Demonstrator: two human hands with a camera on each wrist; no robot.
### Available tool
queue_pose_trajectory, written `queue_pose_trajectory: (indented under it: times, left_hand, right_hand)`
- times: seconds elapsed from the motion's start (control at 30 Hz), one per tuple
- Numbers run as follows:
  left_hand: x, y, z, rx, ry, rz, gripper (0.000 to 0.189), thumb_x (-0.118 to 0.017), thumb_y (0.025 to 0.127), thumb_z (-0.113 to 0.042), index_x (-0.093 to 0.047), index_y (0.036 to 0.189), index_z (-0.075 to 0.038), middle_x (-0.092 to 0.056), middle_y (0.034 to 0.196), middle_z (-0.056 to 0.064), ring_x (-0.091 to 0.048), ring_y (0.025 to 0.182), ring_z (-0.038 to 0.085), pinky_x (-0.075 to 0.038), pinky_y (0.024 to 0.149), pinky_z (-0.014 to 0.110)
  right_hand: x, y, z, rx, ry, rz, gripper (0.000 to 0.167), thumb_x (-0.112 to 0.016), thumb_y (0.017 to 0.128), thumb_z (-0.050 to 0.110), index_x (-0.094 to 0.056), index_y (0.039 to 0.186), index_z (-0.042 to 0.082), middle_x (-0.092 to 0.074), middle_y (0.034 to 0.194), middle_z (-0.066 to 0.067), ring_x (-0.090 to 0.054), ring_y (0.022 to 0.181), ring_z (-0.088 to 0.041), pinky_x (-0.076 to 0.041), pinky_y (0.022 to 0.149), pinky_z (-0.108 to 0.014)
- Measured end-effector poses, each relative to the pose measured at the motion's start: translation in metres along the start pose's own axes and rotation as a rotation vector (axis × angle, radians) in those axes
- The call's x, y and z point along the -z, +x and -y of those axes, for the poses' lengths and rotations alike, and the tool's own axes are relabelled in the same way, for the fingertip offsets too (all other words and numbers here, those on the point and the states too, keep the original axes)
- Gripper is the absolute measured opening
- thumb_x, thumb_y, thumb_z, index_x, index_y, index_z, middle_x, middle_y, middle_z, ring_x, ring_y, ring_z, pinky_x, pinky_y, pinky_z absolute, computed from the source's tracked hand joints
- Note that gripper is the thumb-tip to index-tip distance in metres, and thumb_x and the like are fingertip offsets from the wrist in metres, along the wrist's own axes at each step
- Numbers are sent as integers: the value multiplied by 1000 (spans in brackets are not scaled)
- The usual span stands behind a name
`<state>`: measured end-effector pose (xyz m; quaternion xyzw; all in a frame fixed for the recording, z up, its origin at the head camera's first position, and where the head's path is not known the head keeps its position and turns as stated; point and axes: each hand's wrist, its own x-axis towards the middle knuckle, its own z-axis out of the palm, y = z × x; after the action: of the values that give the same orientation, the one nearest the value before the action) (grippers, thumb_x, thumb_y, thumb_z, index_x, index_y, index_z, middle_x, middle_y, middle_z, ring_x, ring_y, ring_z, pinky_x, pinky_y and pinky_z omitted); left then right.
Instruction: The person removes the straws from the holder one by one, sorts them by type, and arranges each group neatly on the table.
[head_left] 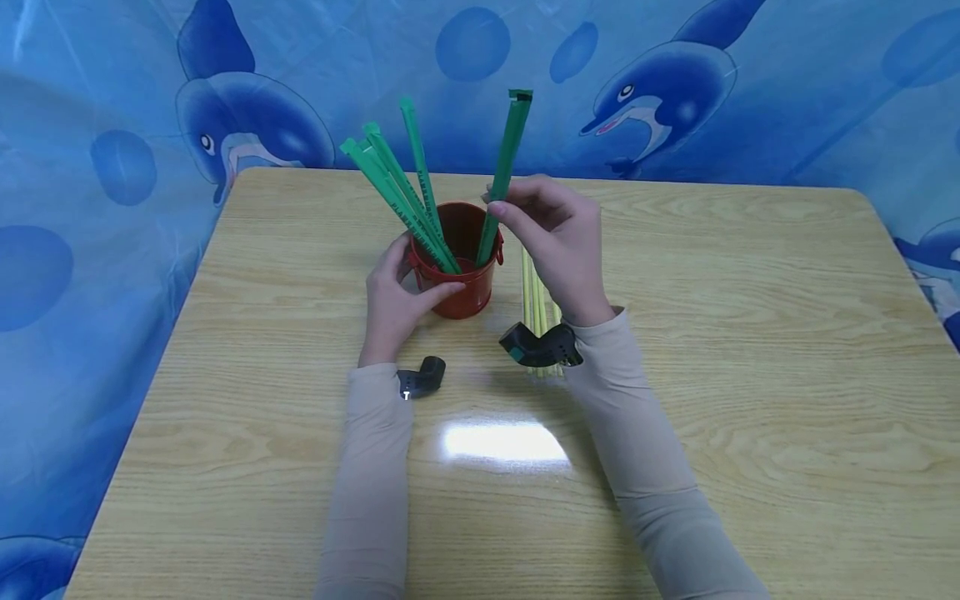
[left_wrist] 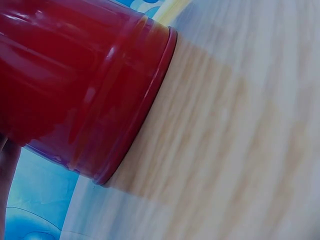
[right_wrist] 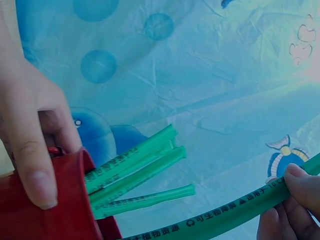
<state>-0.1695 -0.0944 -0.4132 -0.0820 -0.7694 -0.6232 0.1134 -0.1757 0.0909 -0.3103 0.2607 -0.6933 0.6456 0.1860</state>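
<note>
A small red metal bucket [head_left: 467,296] stands on the table with several green paper-wrapped straws [head_left: 405,200] leaning out to its left. My left hand [head_left: 396,304] grips the bucket's near left side, thumb along the front below the rim. Between thumb and fingers my right hand [head_left: 558,237] pinches another green wrapped straw [head_left: 510,146], whose lower end is inside the bucket. Dark printing runs along this straw [right_wrist: 215,220] in the right wrist view. The left wrist view shows the bucket's base [left_wrist: 135,120] against the wood.
Several thin pale-yellow sticks [head_left: 538,304] lie on the wooden table [head_left: 750,375], partly under my right wrist. A blue dolphin-print sheet [head_left: 397,50] hangs behind the table's far edge. Each wrist wears a black camera [head_left: 540,344].
</note>
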Motion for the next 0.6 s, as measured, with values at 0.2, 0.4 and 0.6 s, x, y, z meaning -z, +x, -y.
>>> queue_pose_trajectory:
  times: [0.2,0.4,0.6]
  left_hand:
    - [0,0,-1,-2,-7,-4,69,-83,73,-19,-51,133,-11,-57,129,2,-54,117,14,-42,101,35]
    - [0,0,-1,-11,-14,-4,70,-84,72,-18,-51,133,-11,-57,129,3,-53,118,14,-42,101,33]
    - [0,0,0,-13,-13,-3,69,-84,72,-17,-51,133,-11,-57,129,2,-53,118,13,-42,101,34]
  right_hand:
    - [6,0,6,23,11,-21,14,-62,87,-5,-65,98,-13,-69,95,-15,-67,86,-24,-54,82,-39]
    - [10,1,11,61,38,-47,14,-62,86,-9,-64,98,-14,-70,95,-11,-67,89,-24,-53,84,-40]
    - [12,1,17,84,69,-89,13,-61,84,-12,-64,97,-15,-70,94,-6,-67,90,-24,-53,84,-41]
